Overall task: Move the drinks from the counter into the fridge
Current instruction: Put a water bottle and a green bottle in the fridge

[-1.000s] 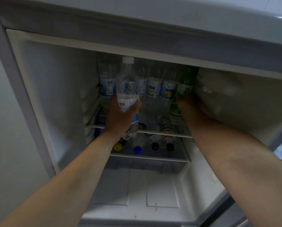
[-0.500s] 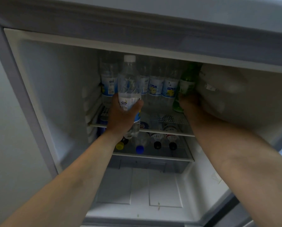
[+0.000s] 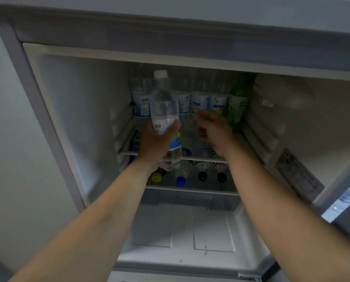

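Inside the open fridge (image 3: 72, 110), the upper shelf (image 3: 200, 158) carries a back row of clear bottles (image 3: 199, 98) with blue-and-white labels, about four showing, plus one green bottle (image 3: 236, 104) at the row's right end. Below it, four bottles lie on their sides, caps yellow, blue, black, black. The left hand (image 3: 155, 145) grips a clear, white-capped bottle (image 3: 164, 102) upright before the row. The right hand (image 3: 212, 129), blurred, hovers loosely curled, holding nothing.
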The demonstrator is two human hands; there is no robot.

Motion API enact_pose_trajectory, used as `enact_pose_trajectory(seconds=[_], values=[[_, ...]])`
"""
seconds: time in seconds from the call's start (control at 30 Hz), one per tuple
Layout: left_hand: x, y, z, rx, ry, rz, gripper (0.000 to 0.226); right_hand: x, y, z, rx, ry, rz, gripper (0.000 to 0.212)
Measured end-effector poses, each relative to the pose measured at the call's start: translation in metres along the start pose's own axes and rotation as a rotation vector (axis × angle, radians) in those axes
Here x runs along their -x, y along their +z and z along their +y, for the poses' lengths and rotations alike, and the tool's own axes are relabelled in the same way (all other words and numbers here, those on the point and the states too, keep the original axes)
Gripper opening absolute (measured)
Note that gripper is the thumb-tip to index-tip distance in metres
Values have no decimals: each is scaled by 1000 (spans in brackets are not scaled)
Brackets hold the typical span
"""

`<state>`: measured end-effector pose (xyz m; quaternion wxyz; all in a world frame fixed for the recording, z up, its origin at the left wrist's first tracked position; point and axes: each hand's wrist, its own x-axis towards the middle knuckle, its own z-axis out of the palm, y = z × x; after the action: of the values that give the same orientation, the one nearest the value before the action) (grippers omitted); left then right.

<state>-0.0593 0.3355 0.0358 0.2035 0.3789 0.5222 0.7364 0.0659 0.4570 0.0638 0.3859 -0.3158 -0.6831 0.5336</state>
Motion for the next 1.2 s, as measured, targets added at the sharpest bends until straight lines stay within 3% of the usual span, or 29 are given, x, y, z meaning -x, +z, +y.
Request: enact_pose_trajectory(seconds=[0.07,0.13,0.23,0.33,0.4,0.47,0.5,0.73,1.1,1.2], values=[[-11,0,10,38,7,12,44,13,8,-4,101,-16,-354,35],[-19,1,17,44,-19,0,47,18,23,-1,230,-99,-465,48],[-26,1,21,51,-77,-112,45,11,44,4,306,-259,-320,50],[-25,-10,32,-41,-98,-258,71,-4,49,14,212,-265,-209,51],[-19,-25,33,-152,-65,-180,67,-17,49,22,165,-260,-130,45],[-13,-40,27,-261,-2,17,23,-33,54,27,158,-221,-49,48],[-7,-48,22,-317,23,91,12,-41,58,29,164,-191,-17,51],[33,-74,-11,-472,62,63,30,-89,92,28,384,-106,108,68],[48,-93,-3,-460,121,76,48,-107,123,37,328,-82,171,80],[50,-91,-1,-432,94,56,42,-107,123,35,358,-79,189,86]])
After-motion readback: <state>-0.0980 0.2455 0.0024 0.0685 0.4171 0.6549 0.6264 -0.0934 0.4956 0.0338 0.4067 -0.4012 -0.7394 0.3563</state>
